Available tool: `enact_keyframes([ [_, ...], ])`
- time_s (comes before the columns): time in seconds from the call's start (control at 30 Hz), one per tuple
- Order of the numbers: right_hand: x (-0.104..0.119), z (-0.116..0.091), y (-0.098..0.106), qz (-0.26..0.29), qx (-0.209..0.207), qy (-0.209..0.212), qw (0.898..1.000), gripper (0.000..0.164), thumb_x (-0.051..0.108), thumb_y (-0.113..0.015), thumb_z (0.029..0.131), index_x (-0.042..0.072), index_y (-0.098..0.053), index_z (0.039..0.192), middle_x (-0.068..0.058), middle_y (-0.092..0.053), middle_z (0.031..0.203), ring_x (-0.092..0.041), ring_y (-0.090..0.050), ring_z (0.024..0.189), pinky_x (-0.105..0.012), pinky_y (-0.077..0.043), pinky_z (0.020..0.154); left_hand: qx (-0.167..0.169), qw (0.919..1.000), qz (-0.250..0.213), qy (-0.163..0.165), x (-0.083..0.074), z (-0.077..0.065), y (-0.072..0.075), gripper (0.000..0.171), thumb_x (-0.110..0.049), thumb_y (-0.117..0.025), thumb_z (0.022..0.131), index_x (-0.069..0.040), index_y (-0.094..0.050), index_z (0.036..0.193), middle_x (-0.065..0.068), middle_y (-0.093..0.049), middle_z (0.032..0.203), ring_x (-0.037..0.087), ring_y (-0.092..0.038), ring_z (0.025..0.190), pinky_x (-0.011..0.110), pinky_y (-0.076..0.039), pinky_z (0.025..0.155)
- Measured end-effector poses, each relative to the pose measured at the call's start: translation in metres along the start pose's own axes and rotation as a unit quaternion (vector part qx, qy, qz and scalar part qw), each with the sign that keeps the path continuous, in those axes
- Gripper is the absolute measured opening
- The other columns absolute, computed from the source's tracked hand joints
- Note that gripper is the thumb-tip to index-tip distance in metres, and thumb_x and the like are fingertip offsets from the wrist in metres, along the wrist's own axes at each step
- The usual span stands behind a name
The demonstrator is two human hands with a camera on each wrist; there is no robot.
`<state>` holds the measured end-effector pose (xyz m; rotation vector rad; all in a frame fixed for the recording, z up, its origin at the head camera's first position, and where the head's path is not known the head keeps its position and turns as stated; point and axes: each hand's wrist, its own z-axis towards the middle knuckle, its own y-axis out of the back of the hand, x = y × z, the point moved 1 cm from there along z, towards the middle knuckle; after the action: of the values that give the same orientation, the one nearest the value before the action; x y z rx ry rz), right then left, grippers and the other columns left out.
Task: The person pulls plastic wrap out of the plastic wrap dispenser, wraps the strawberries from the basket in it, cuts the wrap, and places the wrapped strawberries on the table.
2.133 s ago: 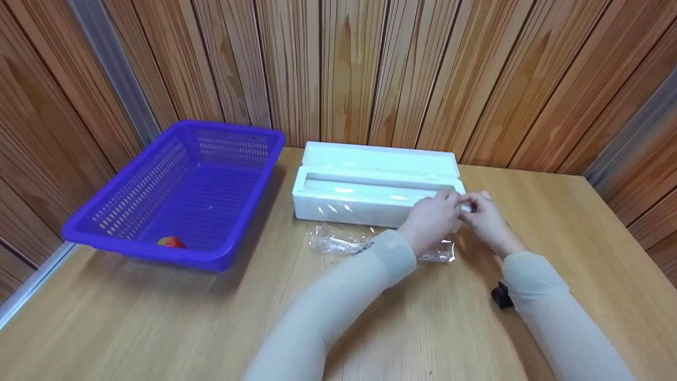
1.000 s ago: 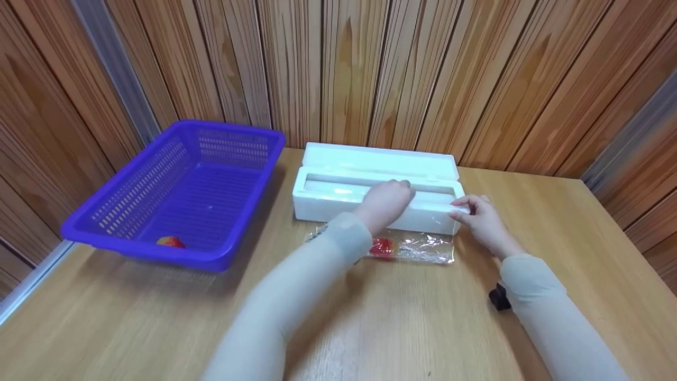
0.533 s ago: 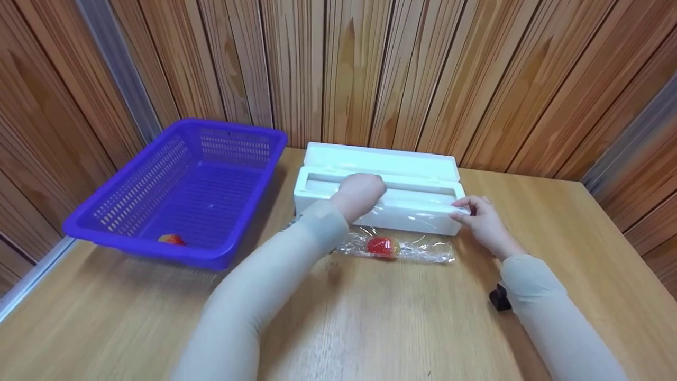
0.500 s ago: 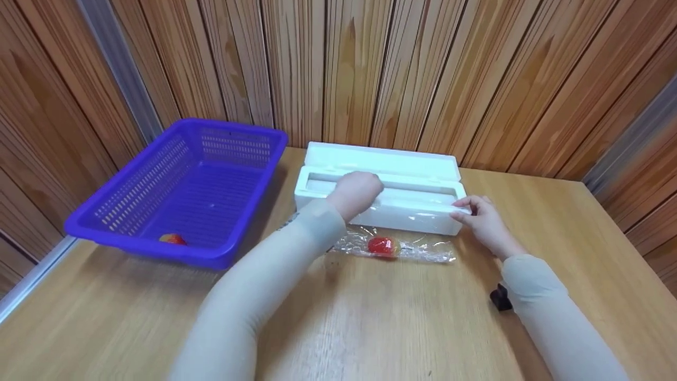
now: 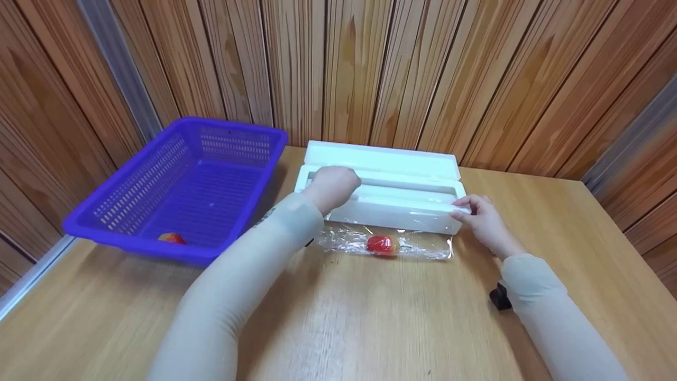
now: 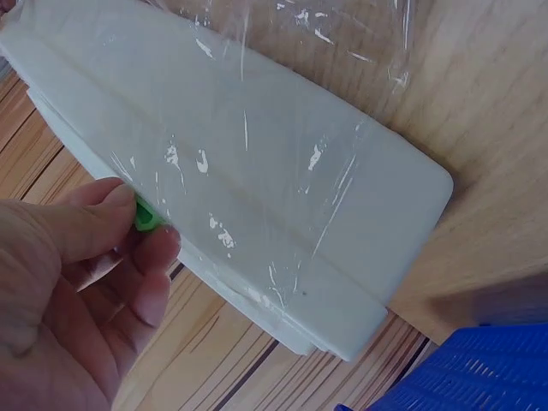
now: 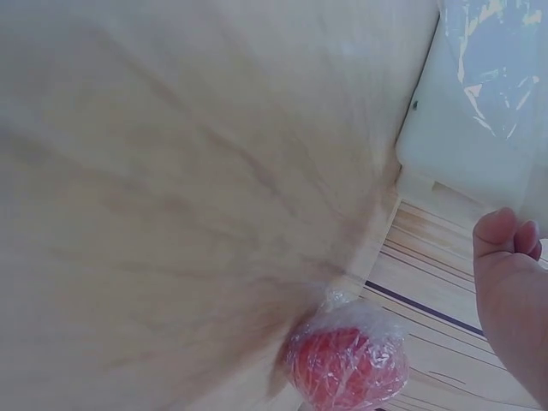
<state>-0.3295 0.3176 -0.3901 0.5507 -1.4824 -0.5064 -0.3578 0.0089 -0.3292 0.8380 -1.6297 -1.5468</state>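
Note:
A long white cling film box (image 5: 391, 214) stands with its lid tipped back, the roll inside and clear film drawn over its front. My left hand (image 5: 333, 186) is over the left part of the box. In the left wrist view, its thumb and fingertips pinch a small green slide cutter (image 6: 145, 216) at the box edge, beside the film (image 6: 231, 154). My right hand (image 5: 478, 217) grips the front right corner of the box between thumb and fingers. Film lies on the table in front, over a red-and-yellow fruit (image 5: 382, 244).
A purple plastic basket (image 5: 254, 196) stands at the left with another red-and-yellow fruit (image 5: 172, 238) inside. A small black object (image 5: 500, 297) shows beside the right sleeve. In the right wrist view, a red thing wrapped in film (image 7: 347, 368) lies near the wall.
My left hand has slid leftward along the box, from its right end to the left part, uncovering the fruit under the film. My right hand has stayed at the right corner.

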Motion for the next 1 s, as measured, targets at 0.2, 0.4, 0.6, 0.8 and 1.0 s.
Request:
enact_keyframes([
  [0.2,0.001,0.0,0.0,0.004,-0.001,-0.001,1.0,0.047,0.04,-0.058,0.079,0.006,-0.049,0.11,-0.002,-0.031,0.097,-0.02,-0.03,0.095,-0.029,-0.027,0.077,-0.012,0.9997,-0.018,-0.009,0.005,-0.003,-0.001,0.023,-0.005,-0.044,0.089,-0.014,-0.062,0.1,0.002,-0.064,0.098,0.018,-0.059,0.093,0.029,-0.047,0.085],
  [0.4,0.002,0.0,-0.001,0.0,0.004,-0.004,1.0,0.047,0.041,-0.058,0.079,0.007,-0.049,0.11,-0.002,-0.031,0.097,-0.02,-0.03,0.096,-0.029,-0.027,0.078,-0.025,0.9995,-0.013,-0.017,0.009,-0.007,-0.002,0.022,-0.005,-0.043,0.089,-0.013,-0.062,0.097,0.004,-0.064,0.096,0.018,-0.06,0.089,0.029,-0.049,0.08],
  [0.6,0.002,0.0,-0.002,0.003,0.004,-0.003,1.0,0.046,0.04,-0.058,0.079,0.006,-0.049,0.11,-0.003,-0.032,0.099,-0.02,-0.029,0.096,-0.029,-0.027,0.078,-0.042,0.9988,-0.002,-0.026,0.013,-0.012,-0.003,0.022,-0.002,-0.044,0.087,-0.011,-0.063,0.094,0.005,-0.065,0.093,0.018,-0.06,0.083,0.029,-0.049,0.076],
  [0.8,0.003,0.002,-0.004,0.007,0.005,-0.001,1.0,0.046,0.04,-0.059,0.079,0.007,-0.049,0.109,-0.002,-0.031,0.097,-0.02,-0.029,0.096,-0.029,-0.028,0.077,-0.034,0.9992,-0.011,-0.017,0.022,-0.016,-0.003,0.021,-0.002,-0.044,0.087,-0.011,-0.062,0.094,0.005,-0.065,0.093,0.018,-0.06,0.085,0.029,-0.048,0.079],
  [1.0,0.002,0.002,-0.002,0.003,0.011,-0.004,1.0,0.047,0.041,-0.057,0.079,0.008,-0.048,0.11,-0.003,-0.032,0.1,-0.021,-0.029,0.098,-0.029,-0.028,0.079,-0.036,0.9992,0.015,0.001,0.04,-0.025,-0.003,0.022,0.001,-0.043,0.084,-0.009,-0.062,0.088,0.007,-0.065,0.091,0.022,-0.06,0.081,0.035,-0.051,0.073],
])
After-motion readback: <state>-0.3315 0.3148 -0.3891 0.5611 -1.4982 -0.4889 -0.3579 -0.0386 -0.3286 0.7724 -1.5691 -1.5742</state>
